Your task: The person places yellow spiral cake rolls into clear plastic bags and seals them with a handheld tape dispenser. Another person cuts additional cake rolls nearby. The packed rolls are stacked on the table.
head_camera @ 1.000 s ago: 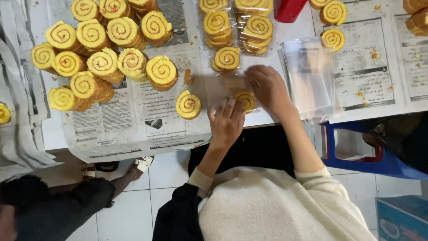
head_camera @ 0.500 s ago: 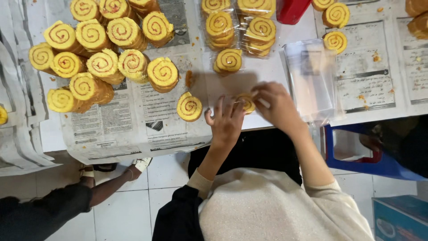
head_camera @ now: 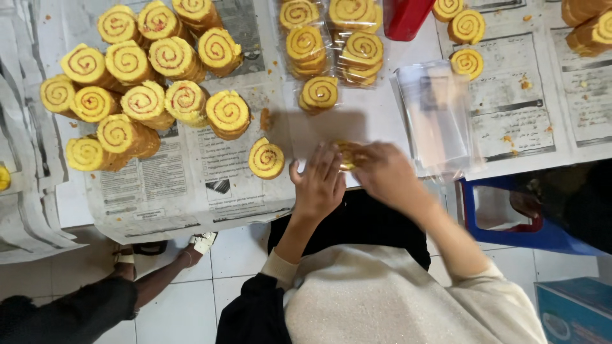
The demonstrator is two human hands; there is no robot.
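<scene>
Newspaper sheets [head_camera: 191,185] cover a white table [head_camera: 382,111], with pale floor tiles [head_camera: 185,280] below its near edge. At that edge the person's two hands meet over one yellow swirl cake slice [head_camera: 346,155]: the left hand [head_camera: 319,181] lies with its fingers spread forward, touching the slice from the left, while the right hand [head_camera: 382,171] curls round it from the right, gripping it (most of the slice is hidden under the fingers, so how it sits cannot be told). A single loose slice [head_camera: 266,158] lies just beside the left hand on the newspaper. Farther left, a heap of slices [head_camera: 140,83] is piled up — well apart from the hands. Beyond the hands sit wrapped stacks of slices [head_camera: 331,44] in clear film, and a pile of clear plastic bags [head_camera: 437,114] lies near the right hand. A red container [head_camera: 408,16] stands at the far edge, and a blue stool [head_camera: 510,216] sits under the table on the right.
</scene>
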